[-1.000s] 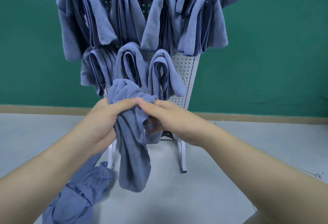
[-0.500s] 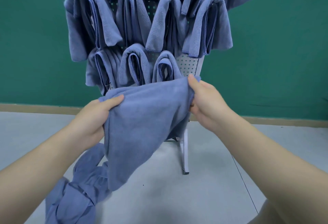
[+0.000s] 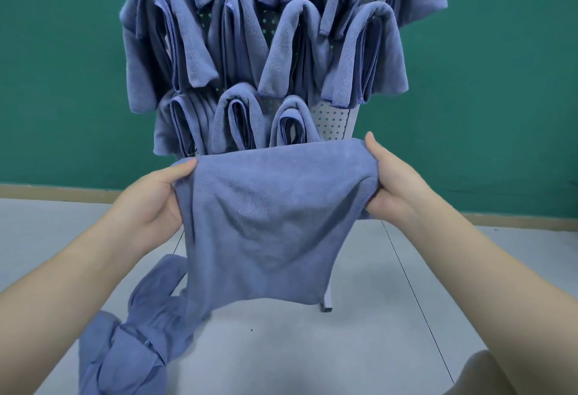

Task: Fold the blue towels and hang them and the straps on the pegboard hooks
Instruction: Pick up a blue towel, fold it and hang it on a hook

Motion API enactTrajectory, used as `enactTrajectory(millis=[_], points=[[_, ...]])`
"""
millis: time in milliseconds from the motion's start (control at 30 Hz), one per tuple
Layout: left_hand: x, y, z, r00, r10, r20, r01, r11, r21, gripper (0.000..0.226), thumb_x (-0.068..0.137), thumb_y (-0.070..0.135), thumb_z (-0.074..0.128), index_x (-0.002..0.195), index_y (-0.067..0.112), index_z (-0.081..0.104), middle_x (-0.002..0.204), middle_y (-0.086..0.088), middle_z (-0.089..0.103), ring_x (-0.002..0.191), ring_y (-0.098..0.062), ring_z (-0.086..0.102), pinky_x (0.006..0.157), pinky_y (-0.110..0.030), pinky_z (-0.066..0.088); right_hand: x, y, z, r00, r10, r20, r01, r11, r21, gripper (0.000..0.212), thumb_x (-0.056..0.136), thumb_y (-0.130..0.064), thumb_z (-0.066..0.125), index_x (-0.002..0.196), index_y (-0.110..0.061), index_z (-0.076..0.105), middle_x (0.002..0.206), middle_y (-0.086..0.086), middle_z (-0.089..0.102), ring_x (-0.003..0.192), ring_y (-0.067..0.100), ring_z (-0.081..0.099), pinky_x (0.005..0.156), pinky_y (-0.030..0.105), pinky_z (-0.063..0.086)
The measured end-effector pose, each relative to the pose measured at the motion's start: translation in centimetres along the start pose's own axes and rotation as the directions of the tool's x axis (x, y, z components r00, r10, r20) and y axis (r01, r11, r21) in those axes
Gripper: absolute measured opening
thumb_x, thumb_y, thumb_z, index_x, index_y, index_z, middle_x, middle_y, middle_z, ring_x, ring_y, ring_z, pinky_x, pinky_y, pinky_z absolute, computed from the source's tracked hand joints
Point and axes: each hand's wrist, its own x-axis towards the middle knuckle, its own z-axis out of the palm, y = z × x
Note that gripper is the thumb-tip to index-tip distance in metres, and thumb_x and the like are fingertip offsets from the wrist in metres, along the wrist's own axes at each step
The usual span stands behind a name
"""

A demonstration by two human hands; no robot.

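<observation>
A blue towel hangs spread flat in the air in front of the pegboard, near the viewer, with the left hand pinching its upper left corner between thumb and curled fingers and the right hand gripping its upper right corner the same way. Behind it, farther off, folded towels hang in rows on the board, and more loose towels lie heaped on the grey floor at the near left
</observation>
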Motion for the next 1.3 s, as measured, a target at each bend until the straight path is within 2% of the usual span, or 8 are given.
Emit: enactTrajectory(millis=[300, 400, 500, 600, 733, 900, 1133, 1300], points=[[0.4, 0.0, -1.3, 0.985, 0.147, -0.092, -0.135, 0.983, 0.126, 0.03, 0.108, 0.019, 0.048, 0.127, 0.004, 0.066, 0.12, -0.01, 0.075, 0.113, -0.021, 0.072, 0.097, -0.037, 0.053, 0.1, 0.8, -0.8, 0.958, -0.024, 0.284, 0.14, 0.907, -0.397, 0.032, 0.106, -0.017, 0.053, 0.131, -0.001, 0.065, 0.127, 0.019, 0.071, 0.112, 0.028, 0.068, 0.104, 0.047, 0.05], [0.1, -0.2, -1.6, 0.962, 0.219, -0.166, -0.169, 0.948, 0.269, 0.023, 0.106, 0.022, 0.055, 0.113, 0.009, 0.072, 0.107, -0.005, 0.079, 0.1, -0.016, 0.075, 0.084, -0.03, 0.055, 0.8, 1.7, -1.2, 0.965, -0.117, 0.234, 0.245, 0.713, -0.657, 0.034, 0.104, -0.027, 0.059, 0.115, 0.002, 0.073, 0.112, 0.02, 0.076, 0.094, 0.025, 0.066, 0.1, 0.05, 0.056], [0.0, -0.3, -1.8, 0.938, 0.282, -0.203, -0.203, 0.919, 0.338, 0.029, 0.102, 0.027, 0.063, 0.109, 0.001, 0.073, 0.104, -0.01, 0.077, 0.091, -0.018, 0.071, 0.079, -0.03, 0.054, 2.2, 2.2, -2.1, 0.959, -0.222, 0.174, 0.275, 0.598, -0.753, 0.074, 0.082, -0.057, 0.059, 0.105, 0.014, 0.061, 0.081, 0.008, 0.057, 0.075, 0.021, 0.049, 0.079, 0.048, 0.058], [-0.3, -0.3, -1.8, 0.923, 0.317, -0.217, -0.233, 0.911, 0.341, 0.028, 0.1, 0.03, 0.066, 0.101, 0.002, 0.073, 0.098, -0.012, 0.075, 0.087, -0.021, 0.067, 0.082, -0.032, 0.053, 2.3, 1.8, -2.0, 0.954, -0.285, 0.096, 0.263, 0.635, -0.726, 0.07, 0.092, -0.057, 0.055, 0.099, 0.012, 0.061, 0.08, 0.006, 0.053, 0.073, 0.019, 0.049, 0.078, 0.044, 0.058], [-0.9, -0.6, -1.7, 0.958, 0.219, -0.187, -0.163, 0.948, 0.272, 0.027, 0.1, 0.034, 0.064, 0.103, 0.01, 0.076, 0.101, -0.007, 0.079, 0.083, -0.015, 0.073, 0.079, -0.029, 0.055, 1.9, 1.2, -1.4, 0.983, -0.181, -0.028, 0.148, 0.875, -0.462, 0.047, 0.103, -0.051, 0.057, 0.097, -0.006, 0.069, 0.1, 0.008, 0.077, 0.093, 0.025, 0.073, 0.092, 0.049, 0.061], [-1.6, -0.8, -1.1, 0.986, 0.165, -0.008, -0.162, 0.976, 0.145, 0.028, 0.107, 0.015, 0.049, 0.127, 0.01, 0.068, 0.121, -0.005, 0.076, 0.11, -0.016, 0.073, 0.091, -0.031, 0.061, 0.9, 0.6, -1.0, 0.996, 0.012, 0.085, -0.002, 0.994, -0.114, 0.031, 0.1, -0.043, 0.063, 0.105, -0.014, 0.073, 0.11, 0.008, 0.079, 0.097, 0.024, 0.076, 0.088, 0.044, 0.059], [-1.4, -1.4, -0.3, 0.993, 0.113, 0.027, -0.116, 0.974, 0.194, 0.027, 0.104, 0.015, 0.052, 0.121, 0.002, 0.07, 0.117, -0.013, 0.076, 0.103, -0.02, 0.075, 0.084, -0.029, 0.062, 0.9, 0.9, -1.2, 0.973, -0.063, 0.221, 0.115, 0.965, -0.234, 0.026, 0.109, -0.022, 0.049, 0.127, -0.018, 0.066, 0.119, 0.007, 0.076, 0.096, 0.021, 0.076, 0.064, 0.032, 0.06], [-0.8, -1.4, -0.5, 0.985, 0.135, -0.107, -0.113, 0.974, 0.195, 0.028, 0.108, 0.024, 0.05, 0.114, 0.009, 0.072, 0.108, -0.006, 0.079, 0.092, -0.014, 0.076, 0.08, -0.032, 0.06, 0.8, 0.6, -1.5, 0.976, -0.199, 0.087, 0.217, 0.915, -0.34, 0.025, 0.111, -0.024, 0.046, 0.115, -0.017, 0.07, 0.11, 0.005, 0.079, 0.088, 0.018, 0.078, 0.061, 0.033, 0.062]])
